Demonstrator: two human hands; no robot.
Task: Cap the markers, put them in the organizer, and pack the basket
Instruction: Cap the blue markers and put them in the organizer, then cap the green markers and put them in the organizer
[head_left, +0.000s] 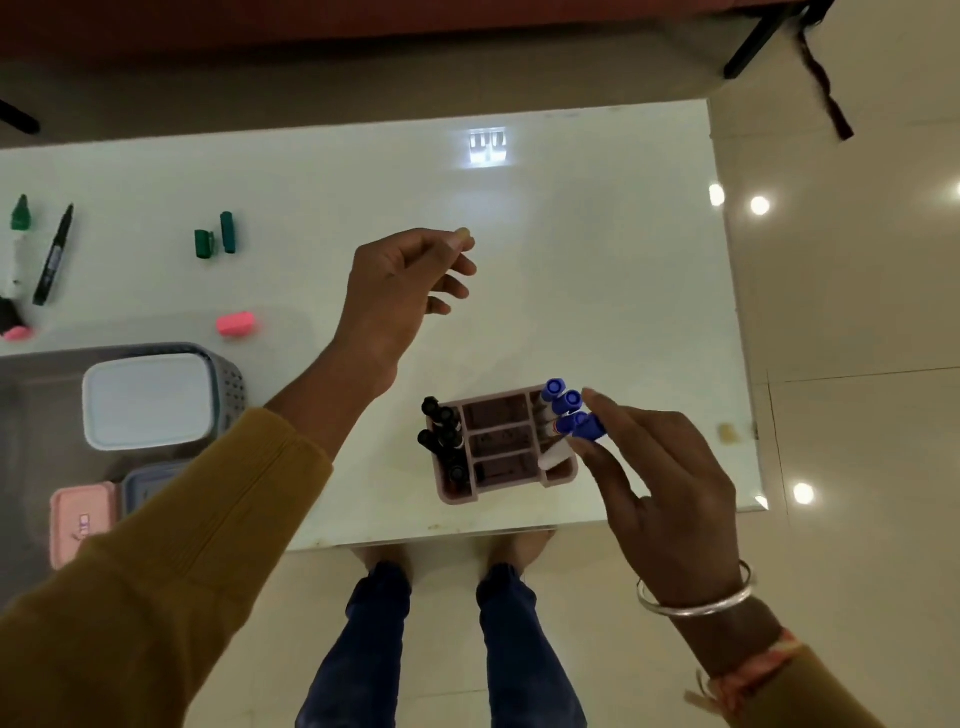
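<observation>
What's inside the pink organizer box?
The organizer holds black markers on its left and blue-capped markers on its right. The middle compartments look empty; their floors are too dark to tell.

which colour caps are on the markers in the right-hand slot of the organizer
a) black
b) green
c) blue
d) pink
c: the right hand is at the blue-capped markers standing in the right slot of the organizer; the black-capped markers fill the left slot.
</observation>
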